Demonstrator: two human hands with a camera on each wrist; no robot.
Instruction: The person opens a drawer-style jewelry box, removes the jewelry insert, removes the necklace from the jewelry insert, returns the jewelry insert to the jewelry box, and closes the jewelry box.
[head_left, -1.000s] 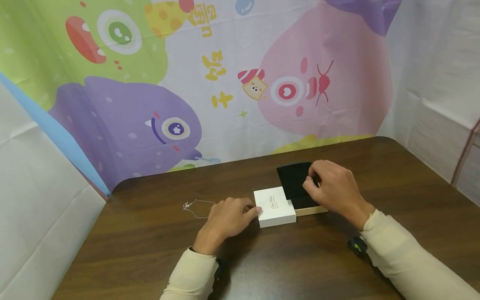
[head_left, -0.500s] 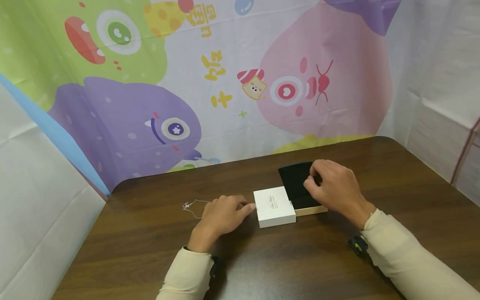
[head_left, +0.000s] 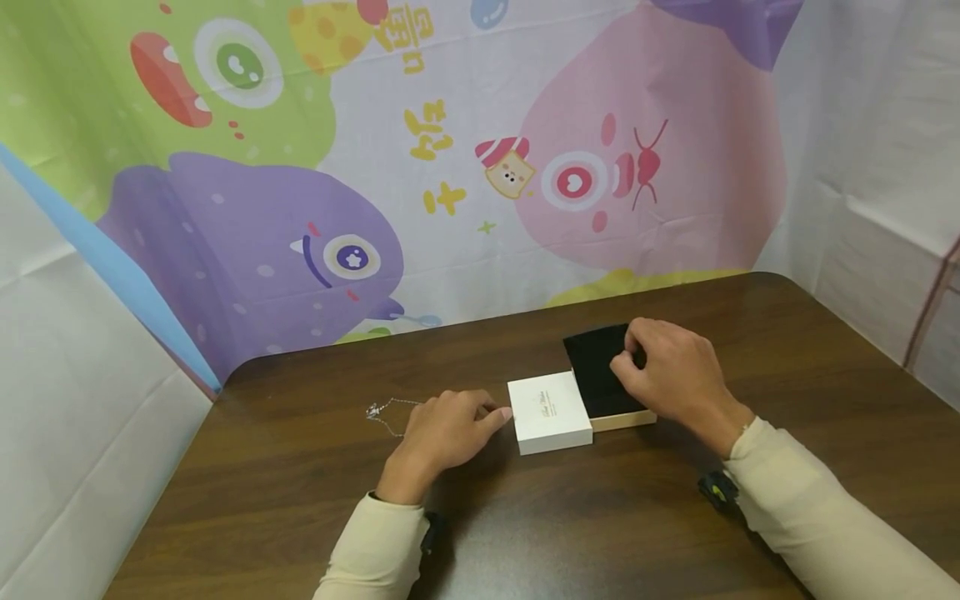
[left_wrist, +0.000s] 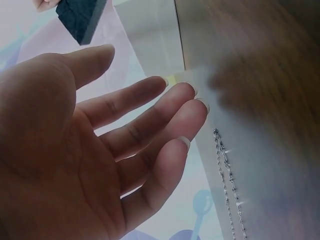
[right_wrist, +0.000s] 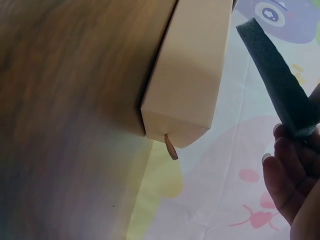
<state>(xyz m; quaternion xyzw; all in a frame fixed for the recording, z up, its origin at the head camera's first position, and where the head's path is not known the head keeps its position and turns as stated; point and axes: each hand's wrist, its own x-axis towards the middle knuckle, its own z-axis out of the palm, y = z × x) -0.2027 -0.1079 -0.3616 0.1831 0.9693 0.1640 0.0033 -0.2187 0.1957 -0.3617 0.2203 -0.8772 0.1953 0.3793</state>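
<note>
My right hand point(head_left: 671, 362) pinches the right edge of a black foam pad point(head_left: 600, 371). In the right wrist view the pad point(right_wrist: 272, 75) hangs tilted above the tan drawer point(right_wrist: 190, 65) of a jewelry box, apart from it. The drawer is slid out to the right of the white box sleeve point(head_left: 547, 412), which has gold lettering. Just left of the sleeve, my left hand point(head_left: 446, 433) holds nothing; its fingers are loosely bent in the left wrist view. A silver chain necklace point(head_left: 373, 411) lies beside that hand, partly hidden behind it.
The brown wooden table point(head_left: 555, 525) carries the box and necklace. A cartoon-printed cloth point(head_left: 465, 275) hangs along its back edge. White cloth walls point(head_left: 870, 275) stand at both sides. A small ribbon tab point(right_wrist: 171, 147) sticks out of the drawer's end.
My left hand has drawn back to the left, off the sleeve's edge, and then stayed there. My right hand and the black pad have shifted slightly to the right.
</note>
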